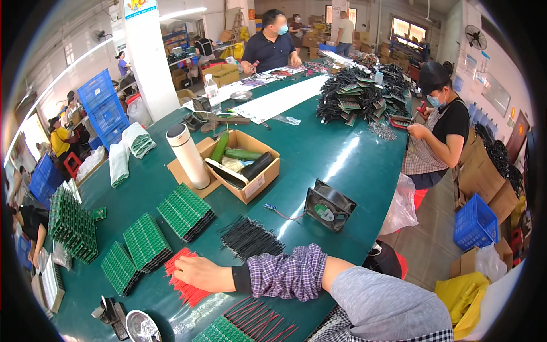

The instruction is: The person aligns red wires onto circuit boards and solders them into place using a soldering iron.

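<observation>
My right hand [200, 274] reaches over a pile of short red wires [192, 294], its fingers curled down into them. Its fingertips are partly hidden. Just beyond lies a bundle of black wires [251, 237]. Stacks of green circuit boards [147, 242] stand to the left of and behind the hand. At the lower edge, a green board panel [221, 331] has red and dark wires [259, 320] fanning out to its right. My left hand is out of view.
A black fan [329, 206], a cardboard box [259, 185] with cucumbers, and a white flask [188, 157] stand farther back. A metal bowl [141, 326] sits at the lower left. Co-workers sit across the table [364, 171] and at its right, near a heap of black cables [356, 94].
</observation>
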### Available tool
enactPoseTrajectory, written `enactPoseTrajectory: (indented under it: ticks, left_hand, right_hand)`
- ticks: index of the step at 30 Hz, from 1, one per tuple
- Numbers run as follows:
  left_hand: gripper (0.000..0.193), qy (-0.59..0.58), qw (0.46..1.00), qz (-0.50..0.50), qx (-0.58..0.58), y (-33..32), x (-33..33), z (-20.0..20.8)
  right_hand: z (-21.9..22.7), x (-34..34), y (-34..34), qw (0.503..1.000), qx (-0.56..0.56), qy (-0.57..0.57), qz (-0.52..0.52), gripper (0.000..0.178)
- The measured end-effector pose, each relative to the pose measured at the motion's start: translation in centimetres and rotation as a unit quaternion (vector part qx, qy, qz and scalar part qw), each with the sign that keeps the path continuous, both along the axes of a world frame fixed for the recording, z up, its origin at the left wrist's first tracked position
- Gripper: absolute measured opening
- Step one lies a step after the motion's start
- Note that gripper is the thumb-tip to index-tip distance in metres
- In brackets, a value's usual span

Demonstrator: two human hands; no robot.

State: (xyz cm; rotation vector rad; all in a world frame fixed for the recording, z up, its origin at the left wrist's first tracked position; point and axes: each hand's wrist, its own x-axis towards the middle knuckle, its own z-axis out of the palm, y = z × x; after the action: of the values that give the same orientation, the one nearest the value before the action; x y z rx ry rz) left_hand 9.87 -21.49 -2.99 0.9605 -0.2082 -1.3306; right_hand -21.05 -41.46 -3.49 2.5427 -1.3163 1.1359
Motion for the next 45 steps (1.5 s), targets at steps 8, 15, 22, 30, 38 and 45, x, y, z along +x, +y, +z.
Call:
enactPoseTrajectory:
  ticks: [8, 15, 22, 30, 38, 45]
  left_hand:
    - [0.015, -0.055, 0.998, 0.029, -0.006, 0.5, -1.8, 1.8]
    - [0.019, -0.057, 0.997, 0.039, -0.020, 0.7, -2.3, 2.5]
    - [0.020, 0.046, 0.998, 0.010, -0.042, 0.1, -0.5, 0.4]
    - [0.019, 0.084, 0.996, -0.001, -0.042, 0.6, 0.1, 0.7]
    - [0.020, 0.038, 0.999, 0.012, -0.031, 0.4, -0.4, 0.9]
    - [0.025, 0.092, 0.994, -0.015, -0.057, 0.7, 0.7, 0.1]
  right_hand:
    - [7.2, -3.2, 5.6, 0.961, 0.076, 0.258, 0.069, 0.011]
    - [4.9, -0.2, 7.5, 0.907, 0.068, 0.409, 0.080, 0.006]
    - [4.2, -0.4, 8.0, 0.905, 0.082, 0.408, 0.085, 0.005]
    - [2.8, 0.7, 7.4, 0.844, 0.071, 0.527, 0.068, 0.005]
    - [3.1, 0.6, 7.6, 0.855, 0.084, 0.507, 0.064, 0.008]
    - [5.2, 0.6, 7.9, 0.856, 0.107, 0.499, 0.075, 0.012]
